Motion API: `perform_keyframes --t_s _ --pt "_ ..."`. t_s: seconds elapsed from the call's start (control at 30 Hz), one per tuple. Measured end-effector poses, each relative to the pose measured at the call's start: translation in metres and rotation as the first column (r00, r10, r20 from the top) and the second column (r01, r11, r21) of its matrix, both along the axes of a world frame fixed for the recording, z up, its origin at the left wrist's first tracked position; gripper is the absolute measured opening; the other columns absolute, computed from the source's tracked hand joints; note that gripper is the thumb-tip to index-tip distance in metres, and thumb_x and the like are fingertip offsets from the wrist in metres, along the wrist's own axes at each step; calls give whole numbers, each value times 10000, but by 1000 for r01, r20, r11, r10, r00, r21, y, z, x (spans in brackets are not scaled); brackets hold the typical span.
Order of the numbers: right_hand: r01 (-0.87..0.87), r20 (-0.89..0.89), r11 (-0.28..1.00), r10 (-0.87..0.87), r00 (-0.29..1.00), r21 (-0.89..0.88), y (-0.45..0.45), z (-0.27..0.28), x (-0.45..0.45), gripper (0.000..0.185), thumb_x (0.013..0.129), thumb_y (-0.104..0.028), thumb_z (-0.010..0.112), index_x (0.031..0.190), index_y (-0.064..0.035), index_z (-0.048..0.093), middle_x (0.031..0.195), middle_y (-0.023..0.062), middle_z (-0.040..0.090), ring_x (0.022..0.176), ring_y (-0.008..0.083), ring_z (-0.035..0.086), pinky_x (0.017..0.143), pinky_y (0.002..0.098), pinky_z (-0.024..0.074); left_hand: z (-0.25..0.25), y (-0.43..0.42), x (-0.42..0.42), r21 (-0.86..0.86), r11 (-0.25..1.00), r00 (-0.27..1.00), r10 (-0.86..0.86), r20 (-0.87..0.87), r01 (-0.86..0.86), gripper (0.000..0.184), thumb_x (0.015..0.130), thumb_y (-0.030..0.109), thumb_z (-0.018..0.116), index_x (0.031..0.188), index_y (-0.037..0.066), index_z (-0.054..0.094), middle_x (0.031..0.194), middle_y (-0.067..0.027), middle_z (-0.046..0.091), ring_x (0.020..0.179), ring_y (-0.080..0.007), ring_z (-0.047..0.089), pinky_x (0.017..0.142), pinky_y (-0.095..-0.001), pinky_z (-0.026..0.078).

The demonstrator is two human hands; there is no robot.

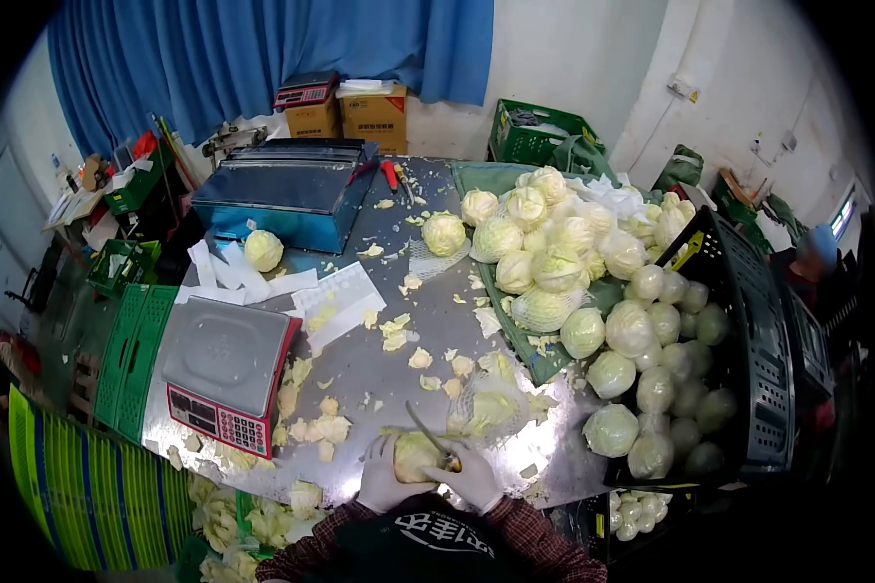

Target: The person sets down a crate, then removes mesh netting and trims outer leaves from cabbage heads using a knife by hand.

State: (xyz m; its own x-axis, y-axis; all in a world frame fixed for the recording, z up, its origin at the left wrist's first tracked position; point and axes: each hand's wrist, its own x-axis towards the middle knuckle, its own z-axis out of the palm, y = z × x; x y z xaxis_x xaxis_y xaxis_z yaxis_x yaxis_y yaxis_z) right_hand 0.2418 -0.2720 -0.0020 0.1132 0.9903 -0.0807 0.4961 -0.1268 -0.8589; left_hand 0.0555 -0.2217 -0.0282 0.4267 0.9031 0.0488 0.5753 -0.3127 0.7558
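Note:
My left hand (383,480), in a white glove, is wrapped round the left side of a pale green cabbage (414,459) at the table's near edge. My right hand (472,478), also gloved, grips a knife (424,428) with a curved blade that points up and to the left. The knife lies against the cabbage's right side; its handle is mostly hidden in my fingers. Just beyond my right hand, a cabbage in white foam netting (490,408) rests on the metal table (374,291). Trimmed leaf scraps (323,428) are scattered to the left.
A scale (226,355) stands at left, with a blue-sided wrapping machine (277,199) behind it. Cabbages (559,262) are piled on green cloth at right. A black crate (749,340) holds wrapped cabbages. Red-handled tools (391,177) lie at the back. Another person (815,262) is far right.

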Motion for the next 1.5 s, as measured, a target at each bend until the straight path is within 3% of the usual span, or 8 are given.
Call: perform_keyframes --t_s 0.23,0.47,0.8,0.9,1.1,1.2,1.3,1.5 --pt "20 237 1000 -20 971 3 -27 8 10 379 910 -254 583 1252 -101 526 1031 185 625 811 366 641 688 381 533 -21 7 26 -28 999 995 -27 101 30 1087 528 442 864 1336 -70 348 1291 -266 417 1229 -432 367 1041 -484 328" --pt "-92 527 988 14 850 121 -61 -15 -1 599 893 -261 592 1404 -59 353 881 127 648 627 285 633 511 359 505 -19 6 37 -7 1000 999 -12 30 13 1139 513 435 869 1327 -111 291 1297 -314 356 1251 -457 318 1067 -489 307" --pt "119 500 991 -75 863 -57 -34 -20 -28 595 921 -319 524 1403 -27 332 777 182 646 547 347 607 461 415 467 -29 -2 47 50 998 999 32 -10 -32 944 580 271 797 1290 -123 316 1275 -296 370 1232 -463 324 1056 -511 306" --pt "169 452 982 -190 871 86 -25 -23 -13 570 926 -330 519 1384 -24 373 721 179 635 532 348 596 448 423 455 -12 -6 47 113 994 999 -6 -33 9 989 562 297 822 1300 -117 311 1285 -288 370 1234 -458 325 1061 -511 302" --pt "336 219 942 -331 918 18 -3 80 53 585 850 -385 645 1324 -82 484 710 94 618 514 228 574 485 345 472 -21 -5 29 32 999 986 -40 161 35 1074 536 375 865 1317 -102 302 1313 -277 355 1262 -442 313 1078 -487 292" --pt "164 287 980 -127 949 -111 -8 35 7 770 729 -395 701 1382 -134 389 1028 199 618 941 342 634 741 436 515 -25 -5 29 27 999 983 -51 177 47 1070 548 376 864 1324 -97 299 1324 -278 343 1268 -443 311 1082 -484 289" --pt "85 336 984 -133 932 155 -1 0 -10 718 701 -332 746 1323 -100 473 1071 139 625 715 243 653 646 360 529 -19 -5 18 -7 999 979 -50 199 53 1075 550 383 865 1334 -85 299 1330 -275 334 1273 -433 310 1085 -480 287" --pt "239 311 971 -235 921 25 38 -23 40 423 718 -229 726 1089 -56 616 802 119 631 744 248 635 633 359 504 -12 -5 -15 139 974 971 -196 139 177 1060 515 333 910 1339 -31 350 1307 -232 439 1254 -395 412 1068 -461 319"
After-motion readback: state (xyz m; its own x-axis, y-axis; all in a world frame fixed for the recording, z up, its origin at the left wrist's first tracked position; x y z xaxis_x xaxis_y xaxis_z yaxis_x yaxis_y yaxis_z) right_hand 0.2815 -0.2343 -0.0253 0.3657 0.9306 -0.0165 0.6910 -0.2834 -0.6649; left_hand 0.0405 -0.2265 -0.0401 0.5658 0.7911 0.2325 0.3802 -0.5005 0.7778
